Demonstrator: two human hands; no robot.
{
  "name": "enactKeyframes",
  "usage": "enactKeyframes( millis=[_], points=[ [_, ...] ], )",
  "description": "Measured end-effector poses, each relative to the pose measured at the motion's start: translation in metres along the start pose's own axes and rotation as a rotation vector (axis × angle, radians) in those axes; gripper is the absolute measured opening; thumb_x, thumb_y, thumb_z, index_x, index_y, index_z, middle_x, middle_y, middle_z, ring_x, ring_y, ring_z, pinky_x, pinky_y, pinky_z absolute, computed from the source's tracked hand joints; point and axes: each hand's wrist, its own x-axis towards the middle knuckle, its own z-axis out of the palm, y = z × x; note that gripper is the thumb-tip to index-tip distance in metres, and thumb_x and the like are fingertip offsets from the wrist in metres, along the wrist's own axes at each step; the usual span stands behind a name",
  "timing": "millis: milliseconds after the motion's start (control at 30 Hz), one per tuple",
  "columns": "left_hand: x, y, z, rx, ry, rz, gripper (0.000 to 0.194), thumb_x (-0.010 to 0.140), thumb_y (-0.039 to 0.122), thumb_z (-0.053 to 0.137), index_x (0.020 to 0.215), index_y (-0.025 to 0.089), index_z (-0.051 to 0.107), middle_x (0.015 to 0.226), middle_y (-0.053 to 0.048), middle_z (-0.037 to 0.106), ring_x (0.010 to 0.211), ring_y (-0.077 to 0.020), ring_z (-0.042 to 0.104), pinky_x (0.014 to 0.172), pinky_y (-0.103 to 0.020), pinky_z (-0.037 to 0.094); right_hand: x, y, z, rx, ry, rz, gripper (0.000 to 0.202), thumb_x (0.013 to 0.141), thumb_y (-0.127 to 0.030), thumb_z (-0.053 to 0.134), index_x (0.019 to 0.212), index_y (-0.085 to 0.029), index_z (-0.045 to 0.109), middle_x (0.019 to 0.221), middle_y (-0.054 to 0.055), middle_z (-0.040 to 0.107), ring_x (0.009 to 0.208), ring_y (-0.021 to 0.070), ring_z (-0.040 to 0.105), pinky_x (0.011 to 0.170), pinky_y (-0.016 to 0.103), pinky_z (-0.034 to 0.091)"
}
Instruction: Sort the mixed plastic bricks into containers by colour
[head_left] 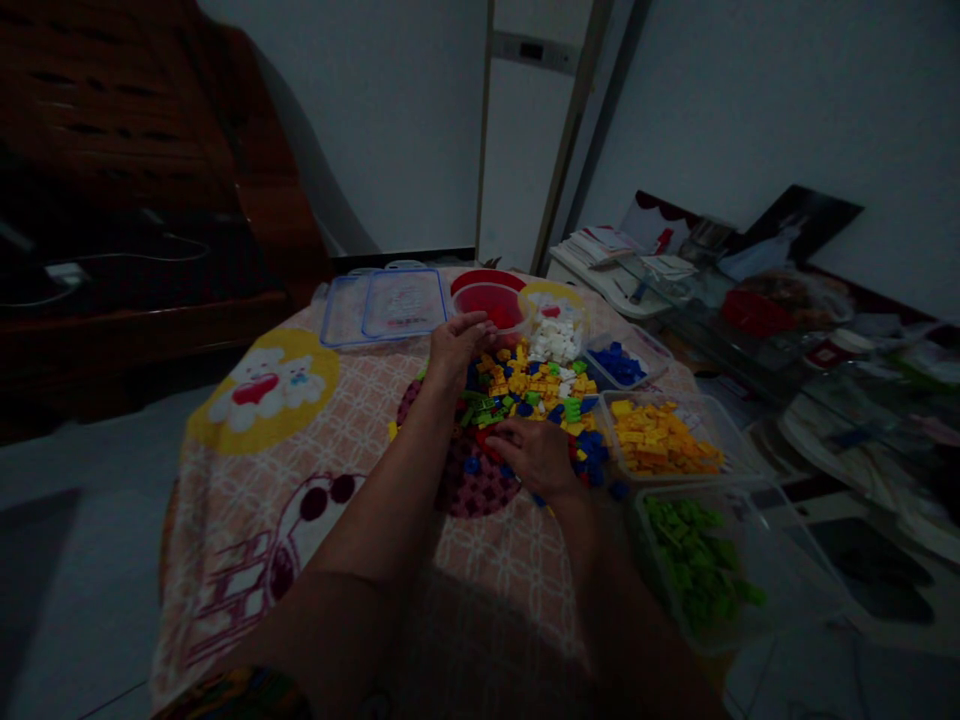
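A heap of mixed toy blocks [525, 380], yellow, blue, green and red, lies on the patterned tablecloth [495, 600]. My left hand [459, 345] is at the near edge of a round tub of red pieces [491, 305], its fingers apart, with no piece visible in them. My right hand [534, 452] is over the near part of the heap, fingers pinched beside red pieces [489, 440]; whether it grips one is too dark to tell. White pieces [555, 340] and a tray of blue pieces [619, 363] stand beyond the heap.
On the right are a box of yellow blocks [660, 440] and a box of green blocks [697, 560]. Clear blue-rimmed lids [405, 302] lie at the back left. A cluttered glass shelf [675, 300] adjoins the table on the right; a wooden bench [255, 200] stands at left.
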Motion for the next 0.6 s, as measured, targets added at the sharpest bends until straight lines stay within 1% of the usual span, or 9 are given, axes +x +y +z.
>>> enactKeyframes(
  millis=[67, 133, 233, 333, 433, 500, 600],
  points=[
    [0.0, 0.0, 0.0, 0.016, -0.009, -0.002, 0.027, 0.065, 0.016, 0.076, 0.09, 0.011, 0.068, 0.08, -0.005, 0.072, 0.077, -0.0131, 0.069, 0.081, -0.029, 0.057, -0.001, -0.005, 0.0, -0.195, -0.089, -0.017, 0.029, 0.088, -0.048, 0.065, 0.106, -0.027, 0.075, 0.09, 0.006, 0.077, 0.085, 0.0207, 0.07, 0.076, 0.028, 0.046],
    [0.0, -0.001, 0.0, 0.027, -0.016, -0.005, 0.026, 0.065, 0.017, 0.076, 0.089, 0.011, 0.068, 0.079, -0.005, 0.071, 0.076, -0.0131, 0.069, 0.081, -0.03, 0.057, -0.002, -0.008, 0.001, -0.31, -0.143, -0.019, 0.031, 0.091, -0.048, 0.061, 0.111, -0.026, 0.073, 0.094, 0.008, 0.077, 0.089, 0.0225, 0.07, 0.077, 0.03, 0.045],
    [0.0, 0.0, -0.001, 0.032, -0.023, 0.001, 0.025, 0.065, 0.016, 0.075, 0.088, 0.011, 0.068, 0.079, -0.005, 0.072, 0.073, -0.0125, 0.068, 0.08, -0.03, 0.057, -0.002, -0.007, 0.0, -0.358, -0.136, 0.028, 0.029, 0.094, -0.044, 0.057, 0.108, -0.024, 0.072, 0.095, 0.009, 0.076, 0.09, 0.0226, 0.07, 0.076, 0.03, 0.044],
    [0.001, -0.002, -0.001, 0.052, -0.05, 0.0, 0.024, 0.065, 0.016, 0.075, 0.087, 0.011, 0.069, 0.08, -0.005, 0.073, 0.071, -0.0122, 0.068, 0.079, -0.029, 0.058, 0.001, -0.004, -0.003, -0.301, -0.053, 0.117, 0.025, 0.091, -0.04, 0.06, 0.105, -0.023, 0.072, 0.093, 0.008, 0.076, 0.088, 0.0219, 0.07, 0.074, 0.028, 0.043],
    [0.002, -0.004, -0.002, 0.105, -0.111, -0.028, 0.024, 0.064, 0.019, 0.076, 0.086, 0.011, 0.07, 0.077, -0.005, 0.074, 0.068, -0.0128, 0.068, 0.075, -0.029, 0.058, 0.003, 0.001, -0.005, -0.166, 0.068, 0.196, 0.022, 0.088, -0.04, 0.064, 0.099, -0.023, 0.074, 0.084, 0.005, 0.075, 0.08, 0.0203, 0.069, 0.07, 0.027, 0.042],
    [0.002, -0.005, -0.003, 0.153, -0.18, -0.058, 0.026, 0.063, 0.021, 0.079, 0.085, 0.011, 0.071, 0.075, -0.006, 0.074, 0.065, -0.0135, 0.068, 0.072, -0.029, 0.058, 0.005, 0.006, -0.005, -0.041, 0.154, 0.227, 0.021, 0.087, -0.04, 0.064, 0.094, -0.023, 0.075, 0.075, 0.002, 0.073, 0.072, 0.0183, 0.067, 0.066, 0.026, 0.041],
    [-0.001, -0.004, -0.003, 0.245, -0.322, -0.095, 0.028, 0.062, 0.026, 0.082, 0.083, 0.01, 0.073, 0.072, -0.006, 0.073, 0.062, -0.0144, 0.067, 0.068, -0.029, 0.057, 0.007, 0.015, -0.001, 0.167, 0.262, 0.233, 0.024, 0.087, -0.042, 0.061, 0.091, -0.022, 0.074, 0.063, -0.001, 0.068, 0.06, 0.0159, 0.062, 0.06, 0.025, 0.04]
  ],
)
